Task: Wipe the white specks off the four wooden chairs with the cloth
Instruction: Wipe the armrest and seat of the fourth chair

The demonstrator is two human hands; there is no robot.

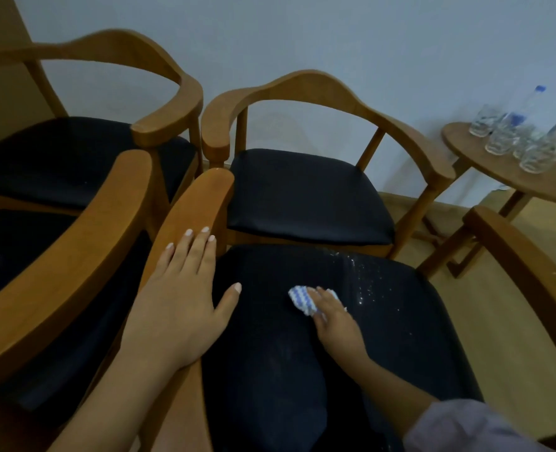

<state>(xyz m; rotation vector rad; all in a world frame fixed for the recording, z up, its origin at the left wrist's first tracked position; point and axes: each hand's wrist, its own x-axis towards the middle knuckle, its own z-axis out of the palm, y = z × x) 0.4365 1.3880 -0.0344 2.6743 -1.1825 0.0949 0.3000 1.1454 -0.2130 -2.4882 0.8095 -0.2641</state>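
Head view: bottle label (516, 119) blurred; right hand (335, 318) presses cloth (299, 300).

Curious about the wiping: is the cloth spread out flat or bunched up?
Bunched up: the cloth is a small wad under the right hand on the seat, not laid out.
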